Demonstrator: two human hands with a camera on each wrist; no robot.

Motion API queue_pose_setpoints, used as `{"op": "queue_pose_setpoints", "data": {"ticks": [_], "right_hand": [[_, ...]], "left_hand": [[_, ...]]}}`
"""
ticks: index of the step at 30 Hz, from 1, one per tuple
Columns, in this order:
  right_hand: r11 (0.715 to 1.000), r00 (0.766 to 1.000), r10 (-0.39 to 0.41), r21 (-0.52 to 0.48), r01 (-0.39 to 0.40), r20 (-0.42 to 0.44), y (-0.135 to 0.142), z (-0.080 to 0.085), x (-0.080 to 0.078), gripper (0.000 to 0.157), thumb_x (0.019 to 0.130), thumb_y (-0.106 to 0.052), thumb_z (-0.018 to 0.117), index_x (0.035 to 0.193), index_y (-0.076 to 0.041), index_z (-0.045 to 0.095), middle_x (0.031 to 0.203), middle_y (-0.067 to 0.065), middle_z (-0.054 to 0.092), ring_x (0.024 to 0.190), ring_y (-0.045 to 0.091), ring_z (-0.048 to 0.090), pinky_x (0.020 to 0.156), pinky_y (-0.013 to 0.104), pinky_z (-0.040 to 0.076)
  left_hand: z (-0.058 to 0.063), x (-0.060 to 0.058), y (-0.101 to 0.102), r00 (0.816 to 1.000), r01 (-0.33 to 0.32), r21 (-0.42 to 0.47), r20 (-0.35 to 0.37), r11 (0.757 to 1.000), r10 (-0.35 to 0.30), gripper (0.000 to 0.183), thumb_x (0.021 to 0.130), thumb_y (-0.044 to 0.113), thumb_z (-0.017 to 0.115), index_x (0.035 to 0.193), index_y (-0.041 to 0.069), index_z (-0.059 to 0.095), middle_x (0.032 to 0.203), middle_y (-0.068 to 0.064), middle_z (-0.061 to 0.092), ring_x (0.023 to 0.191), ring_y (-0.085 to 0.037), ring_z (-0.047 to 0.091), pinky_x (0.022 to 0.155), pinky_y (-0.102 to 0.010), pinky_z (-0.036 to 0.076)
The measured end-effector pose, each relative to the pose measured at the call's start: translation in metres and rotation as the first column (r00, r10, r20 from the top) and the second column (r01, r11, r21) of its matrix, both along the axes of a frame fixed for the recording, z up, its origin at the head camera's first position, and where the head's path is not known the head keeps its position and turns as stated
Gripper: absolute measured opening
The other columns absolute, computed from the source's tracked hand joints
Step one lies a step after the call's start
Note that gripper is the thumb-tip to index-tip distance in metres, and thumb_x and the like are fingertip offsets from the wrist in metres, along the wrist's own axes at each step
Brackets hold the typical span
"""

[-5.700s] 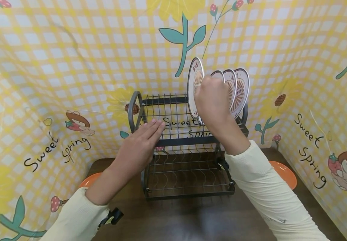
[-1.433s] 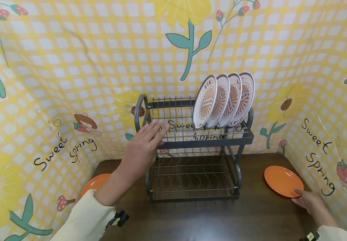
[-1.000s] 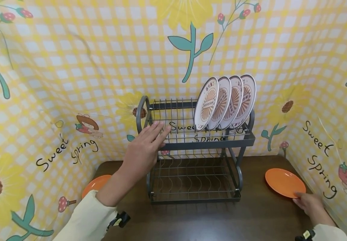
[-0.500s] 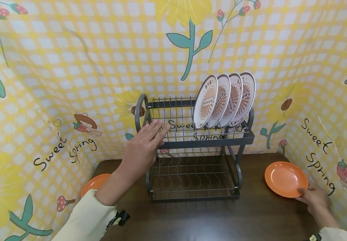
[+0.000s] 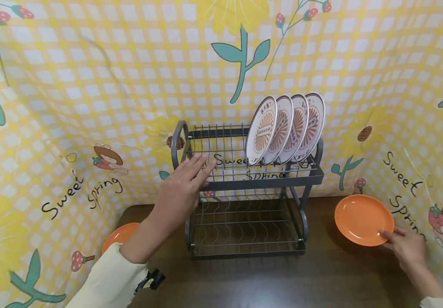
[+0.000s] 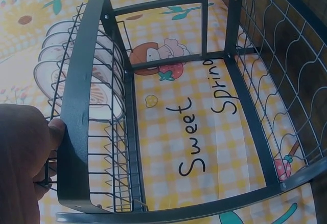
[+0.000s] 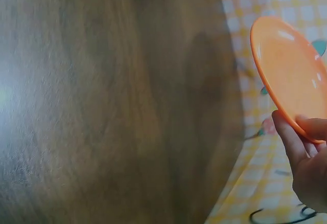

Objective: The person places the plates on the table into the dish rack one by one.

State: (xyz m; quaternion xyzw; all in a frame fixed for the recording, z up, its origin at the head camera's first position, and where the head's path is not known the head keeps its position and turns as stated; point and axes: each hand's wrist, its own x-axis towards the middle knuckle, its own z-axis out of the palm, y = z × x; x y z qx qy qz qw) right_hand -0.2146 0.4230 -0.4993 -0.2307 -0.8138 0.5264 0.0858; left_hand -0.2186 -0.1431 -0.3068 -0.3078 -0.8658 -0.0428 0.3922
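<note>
In the head view my right hand (image 5: 408,248) pinches an orange plate (image 5: 364,220) by its near right rim, thumb on top and fingers beneath. The right wrist view shows this orange plate (image 7: 288,70) tilted and raised off the table. My left hand (image 5: 179,188) rests with extended fingers on the front left of the upper tier of a dark two-tier dish rack (image 5: 260,184). In the left wrist view that hand (image 6: 25,157) touches the rack's front bar (image 6: 82,106). Several white patterned plates (image 5: 261,130) stand in the upper tier's right half.
Wire slots (image 5: 221,141) show in the upper tier's left half. The lower tier (image 5: 244,233) has a wavy wire base. Another orange plate (image 5: 119,235) lies partly behind the left forearm. Printed yellow checked cloth (image 5: 148,64) encloses the brown table (image 5: 264,282).
Since 5.7 seconds ago, the right hand has left a white plate in the rack and moved right. It has since taken the orange plate and raised it. The left hand has stayed on the rack.
</note>
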Motion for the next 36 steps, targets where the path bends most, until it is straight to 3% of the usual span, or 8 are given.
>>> {"op": "queue_pose_setpoints", "data": {"ticks": [8, 11, 13, 15, 17, 19, 22, 36], "right_hand": [[0.992, 0.994, 0.081, -0.086, -0.088, -0.077, -0.021, 0.029, 0.006, 0.077, 0.085, -0.033, 0.073, 0.138, 0.011, 0.039, 0.071, -0.026, 0.066, 0.064, 0.0, 0.069, 0.064, 0.023, 0.059], [0.974, 0.982, 0.099, -0.188, -0.129, -0.16, -0.028, 0.038, 0.008, 0.051, 0.081, -0.029, 0.077, 0.127, -0.014, 0.058, 0.073, -0.024, 0.068, 0.065, 0.003, 0.07, 0.063, 0.022, 0.059], [0.963, 0.977, 0.095, -0.233, -0.139, -0.189, -0.032, 0.042, 0.009, 0.028, 0.08, -0.026, 0.078, 0.105, -0.031, 0.067, 0.072, -0.025, 0.068, 0.065, 0.004, 0.071, 0.063, 0.021, 0.058], [0.956, 0.975, 0.105, -0.251, -0.154, -0.196, -0.036, 0.046, 0.011, 0.017, 0.08, -0.025, 0.078, 0.087, -0.036, 0.067, 0.073, -0.024, 0.068, 0.065, 0.005, 0.071, 0.063, 0.022, 0.058], [0.964, 0.974, 0.133, -0.205, -0.17, -0.182, -0.04, 0.049, 0.012, 0.025, 0.083, -0.025, 0.075, 0.107, -0.028, 0.067, 0.074, -0.026, 0.067, 0.067, 0.004, 0.071, 0.065, 0.022, 0.059], [0.972, 0.974, 0.158, -0.149, -0.182, -0.161, -0.045, 0.052, 0.014, 0.046, 0.086, -0.027, 0.072, 0.127, -0.011, 0.058, 0.075, -0.028, 0.066, 0.068, 0.003, 0.071, 0.067, 0.024, 0.059], [0.978, 0.971, 0.186, -0.071, -0.199, -0.148, -0.051, 0.056, 0.016, 0.072, 0.088, -0.029, 0.07, 0.136, 0.014, 0.037, 0.076, -0.029, 0.065, 0.069, 0.003, 0.071, 0.068, 0.025, 0.059], [0.977, 0.963, 0.211, 0.065, -0.202, -0.17, -0.067, 0.063, 0.022, 0.062, 0.089, -0.025, 0.07, 0.13, 0.015, 0.046, 0.076, -0.029, 0.067, 0.066, 0.001, 0.07, 0.063, 0.022, 0.059]], "left_hand": [[0.002, 0.001, 0.0, 1.0, 0.003, 0.004, -0.003, 1.0, -0.003, 0.049, 0.093, 0.012, 0.062, 0.141, 0.015, 0.051, 0.142, -0.012, 0.052, 0.132, -0.028, 0.049, 0.109, -0.044, 0.042], [0.002, 0.001, 0.0, 1.0, 0.001, 0.009, -0.005, 1.0, -0.001, 0.049, 0.093, 0.012, 0.063, 0.141, 0.016, 0.051, 0.142, -0.011, 0.052, 0.132, -0.027, 0.049, 0.109, -0.044, 0.043], [0.002, 0.0, 0.0, 1.0, 0.004, 0.008, -0.006, 1.0, -0.004, 0.05, 0.092, 0.013, 0.063, 0.141, 0.015, 0.051, 0.142, -0.011, 0.051, 0.132, -0.027, 0.049, 0.109, -0.044, 0.043], [0.002, -0.001, 0.0, 1.0, 0.002, 0.005, -0.005, 1.0, -0.002, 0.049, 0.092, 0.013, 0.063, 0.14, 0.015, 0.052, 0.143, -0.011, 0.051, 0.133, -0.027, 0.048, 0.109, -0.044, 0.043], [0.002, 0.0, 0.001, 1.0, 0.001, 0.002, -0.002, 1.0, -0.001, 0.049, 0.093, 0.013, 0.062, 0.141, 0.015, 0.051, 0.143, -0.011, 0.051, 0.133, -0.026, 0.048, 0.109, -0.044, 0.043], [0.001, 0.0, 0.001, 1.0, -0.001, 0.001, 0.001, 1.0, 0.001, 0.049, 0.093, 0.013, 0.062, 0.141, 0.015, 0.051, 0.143, -0.011, 0.051, 0.133, -0.026, 0.048, 0.109, -0.044, 0.043], [0.001, 0.0, 0.001, 1.0, -0.001, 0.001, 0.005, 1.0, 0.001, 0.049, 0.093, 0.013, 0.062, 0.141, 0.015, 0.051, 0.142, -0.011, 0.051, 0.133, -0.026, 0.048, 0.109, -0.044, 0.043], [0.001, 0.0, 0.0, 1.0, 0.003, -0.001, -0.004, 1.0, -0.003, 0.051, 0.091, 0.013, 0.065, 0.14, 0.015, 0.051, 0.142, -0.011, 0.051, 0.132, -0.026, 0.049, 0.109, -0.043, 0.043]]}}
